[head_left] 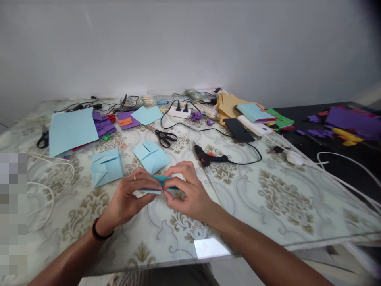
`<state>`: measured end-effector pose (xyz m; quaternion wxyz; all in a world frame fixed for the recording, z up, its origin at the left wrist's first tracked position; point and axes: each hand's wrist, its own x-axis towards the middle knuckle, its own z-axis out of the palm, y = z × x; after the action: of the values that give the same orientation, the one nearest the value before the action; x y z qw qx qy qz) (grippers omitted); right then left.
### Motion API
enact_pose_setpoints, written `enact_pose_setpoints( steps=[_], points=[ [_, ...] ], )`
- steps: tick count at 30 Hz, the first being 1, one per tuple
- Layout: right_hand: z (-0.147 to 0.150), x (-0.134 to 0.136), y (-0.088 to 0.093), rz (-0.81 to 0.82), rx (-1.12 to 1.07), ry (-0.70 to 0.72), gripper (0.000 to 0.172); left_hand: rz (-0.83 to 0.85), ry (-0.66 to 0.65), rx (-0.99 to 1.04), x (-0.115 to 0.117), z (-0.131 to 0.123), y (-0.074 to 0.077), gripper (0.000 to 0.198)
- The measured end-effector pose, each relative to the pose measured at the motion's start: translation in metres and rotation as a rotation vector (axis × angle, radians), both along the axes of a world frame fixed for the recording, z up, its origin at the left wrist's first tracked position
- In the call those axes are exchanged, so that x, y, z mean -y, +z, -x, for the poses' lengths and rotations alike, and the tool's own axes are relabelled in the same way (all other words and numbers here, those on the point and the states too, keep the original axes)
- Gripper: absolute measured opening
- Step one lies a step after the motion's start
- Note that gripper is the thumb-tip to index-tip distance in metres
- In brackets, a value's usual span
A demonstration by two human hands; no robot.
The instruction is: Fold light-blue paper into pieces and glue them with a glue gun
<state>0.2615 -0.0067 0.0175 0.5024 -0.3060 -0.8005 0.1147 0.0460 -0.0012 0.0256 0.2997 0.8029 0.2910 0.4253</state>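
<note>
Between my two hands is a folded piece of light blue paper [159, 179], partly hidden by the fingers. My left hand [129, 194], with a ring and a dark wristband, pinches its left side. The fingertips of my right hand [189, 192] press together on the paper's right end. Just beyond my hands lie two folded light blue paper pieces: one folded paper [107, 167] to the left, another folded paper [152, 157] nearer the middle. A black glue gun [210, 157] rests to the right of them, its cord running off to the right.
Black scissors [165, 138] lie behind the folded pieces. Light blue sheets [73, 129] and purple paper strips [104, 125] are at the left. A white power strip [179, 112], a black phone [239, 130] and a yellow-brown paper stack [232, 104] stand farther back. White cables [342, 178] cross the right side.
</note>
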Motion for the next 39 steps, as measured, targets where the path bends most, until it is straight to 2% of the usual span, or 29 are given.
enact_pose_setpoints(
  steps=[6,10,16,20,26,30,35,39],
  points=[
    [0.001,0.002,0.0,0.136,-0.025,0.04,0.015,0.041,0.059,0.021,0.006,-0.007,0.003,0.01],
    [-0.001,0.001,0.0,0.233,-0.051,0.057,0.017,0.168,0.101,0.043,0.009,-0.007,0.003,0.006],
    [-0.003,-0.001,0.002,0.316,-0.085,0.063,0.019,0.348,0.243,0.005,0.01,-0.002,0.002,0.01],
    [-0.004,-0.001,0.003,0.366,-0.108,0.076,0.019,0.384,0.26,0.06,0.008,-0.003,0.0,0.014],
    [-0.003,0.0,0.002,0.389,-0.104,0.084,0.018,0.506,0.219,0.053,0.006,-0.004,0.002,0.019],
    [-0.003,0.0,0.003,0.42,-0.105,0.104,0.02,0.533,0.285,0.034,0.008,-0.001,0.004,0.023],
    [-0.006,-0.003,0.005,0.486,-0.153,0.132,0.02,0.584,0.363,0.155,0.004,0.003,0.007,0.02],
    [-0.007,-0.004,0.003,0.506,-0.162,0.144,0.02,0.666,0.365,0.228,0.0,0.01,0.002,0.018]
  ],
)
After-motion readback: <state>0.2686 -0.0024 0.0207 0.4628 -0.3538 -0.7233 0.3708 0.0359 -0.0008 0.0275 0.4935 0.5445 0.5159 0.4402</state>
